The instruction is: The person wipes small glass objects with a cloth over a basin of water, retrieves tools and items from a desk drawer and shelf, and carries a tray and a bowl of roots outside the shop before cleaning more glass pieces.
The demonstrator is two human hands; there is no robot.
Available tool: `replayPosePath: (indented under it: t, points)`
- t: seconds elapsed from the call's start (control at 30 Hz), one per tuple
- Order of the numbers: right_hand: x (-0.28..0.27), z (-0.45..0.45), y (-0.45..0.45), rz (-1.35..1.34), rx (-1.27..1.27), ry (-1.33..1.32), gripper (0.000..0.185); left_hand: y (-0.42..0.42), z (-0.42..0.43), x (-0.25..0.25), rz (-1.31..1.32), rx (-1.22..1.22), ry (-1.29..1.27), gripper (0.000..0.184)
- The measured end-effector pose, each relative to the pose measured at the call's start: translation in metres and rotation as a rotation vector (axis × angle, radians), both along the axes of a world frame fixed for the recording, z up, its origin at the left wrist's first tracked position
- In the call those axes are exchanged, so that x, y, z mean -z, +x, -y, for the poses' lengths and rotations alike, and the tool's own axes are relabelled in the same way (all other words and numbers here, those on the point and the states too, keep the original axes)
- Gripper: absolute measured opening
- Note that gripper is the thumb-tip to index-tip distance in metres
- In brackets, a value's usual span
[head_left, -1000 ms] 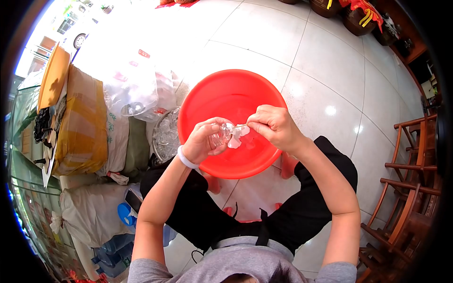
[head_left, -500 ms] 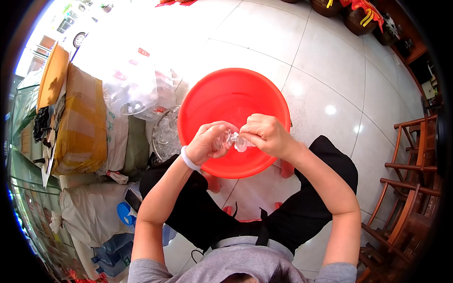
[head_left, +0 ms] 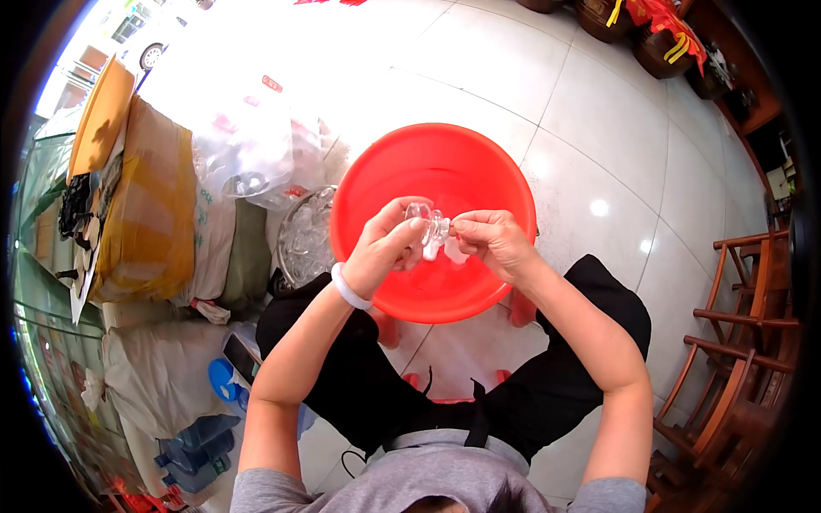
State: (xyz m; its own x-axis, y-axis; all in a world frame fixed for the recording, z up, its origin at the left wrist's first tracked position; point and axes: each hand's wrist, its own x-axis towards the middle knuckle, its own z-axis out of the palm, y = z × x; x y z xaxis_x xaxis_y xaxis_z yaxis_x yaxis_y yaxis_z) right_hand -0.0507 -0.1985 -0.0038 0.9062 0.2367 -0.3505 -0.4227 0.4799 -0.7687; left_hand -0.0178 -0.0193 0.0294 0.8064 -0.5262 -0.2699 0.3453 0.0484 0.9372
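Observation:
My left hand, with a white band on the wrist, is closed around a small clear glass-like bottle above a large red plastic basin. The bottle's narrow end points toward my right hand. That hand's thumb and forefinger pinch at the narrow end; what exactly lies between the fingertips is too small to make out. Just below the fingers shows a whitish translucent piece, whose kind I cannot tell. The basin stands on the floor between my legs.
To the left, a round container holds several clear pieces, beside clear plastic bags and a taped cardboard box. A phone lies near a blue lid. Wooden chairs line the right; dark jars stand far right.
The clear bottle has turned and come slightly up between my hands. My right hand has shifted a little right and down, its fingers now pinching from the side. The view has moved slightly.

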Motion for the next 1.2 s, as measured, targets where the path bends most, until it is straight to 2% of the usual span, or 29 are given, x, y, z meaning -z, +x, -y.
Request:
replayPosePath:
  t: [0.07, 0.23, 0.3, 0.33, 0.4, 0.43, 0.47, 0.53, 0.63, 0.67, 0.73, 0.77, 0.83, 0.87, 0.93, 0.97, 1.03, 1.1, 1.2]
  points:
    - [-0.006, -0.002, 0.000, 0.008, 0.019, 0.077, 0.014, 0.001, -0.002, -0.005, 0.038, -0.010, -0.039, 0.029]
    - [-0.009, -0.005, 0.000, 0.110, -0.044, -0.009, 0.013, 0.007, -0.008, -0.005, -0.343, 0.036, -0.144, 0.030]
    - [-0.015, -0.005, -0.002, 0.297, -0.171, -0.187, 0.011, 0.009, -0.008, -0.003, -0.400, 0.063, -0.119, 0.031]
    - [-0.016, -0.003, -0.001, 0.297, -0.174, -0.189, 0.011, 0.010, -0.009, -0.002, -0.457, 0.094, -0.094, 0.033]
    - [-0.017, 0.003, 0.001, 0.599, -0.286, -0.524, 0.009, 0.014, -0.011, 0.003, -0.552, 0.162, -0.098, 0.035]
    - [-0.015, 0.002, 0.002, 0.746, -0.252, -0.638, 0.007, 0.016, -0.012, 0.006, -0.646, 0.233, -0.098, 0.037]
    - [-0.014, 0.003, 0.003, 0.744, -0.250, -0.638, 0.007, 0.016, -0.012, 0.010, -0.647, 0.234, -0.097, 0.037]
    - [-0.012, 0.005, 0.003, 1.034, -0.184, -0.830, 0.006, 0.016, -0.013, 0.019, -0.745, 0.381, -0.154, 0.038]
    - [-0.012, 0.004, 0.000, 1.051, -0.162, -0.855, 0.005, 0.014, -0.009, 0.023, -0.780, 0.364, -0.088, 0.039]
    - [-0.013, 0.005, -0.001, 1.050, -0.156, -0.858, 0.005, 0.014, -0.007, 0.022, -0.779, 0.369, -0.084, 0.039]
    - [-0.016, 0.007, -0.004, 0.769, -0.182, -0.726, 0.007, 0.012, -0.003, 0.020, -0.633, 0.259, 0.019, 0.040]
    - [-0.015, 0.006, -0.005, 0.768, -0.179, -0.728, 0.007, 0.010, 0.001, 0.016, -0.632, 0.263, 0.021, 0.040]
    - [-0.010, 0.002, -0.007, 0.413, -0.052, -0.380, 0.011, 0.003, 0.009, 0.002, -0.312, -0.042, 0.121, 0.040]
    - [-0.010, 0.002, -0.007, 0.413, -0.050, -0.381, 0.011, 0.003, 0.009, 0.003, -0.312, -0.040, 0.120, 0.040]
    - [-0.009, 0.001, -0.007, 0.121, -0.005, -0.141, 0.014, 0.003, 0.006, 0.004, 0.005, -0.082, 0.032, 0.039]
    - [-0.008, 0.001, -0.006, 0.120, -0.004, -0.141, 0.014, 0.002, 0.008, 0.002, -0.014, -0.101, -0.043, 0.037]
    - [-0.008, 0.001, -0.003, 0.031, 0.074, 0.089, 0.015, 0.003, 0.002, 0.009, 0.063, -0.046, -0.028, 0.037]
    - [-0.008, 0.001, -0.003, 0.034, 0.061, 0.105, 0.015, 0.004, 0.000, 0.009, 0.141, 0.006, -0.012, 0.037]
    - [-0.009, 0.002, -0.003, 0.061, -0.001, 0.073, 0.014, 0.004, 0.000, 0.002, 0.004, 0.004, -0.017, 0.036]
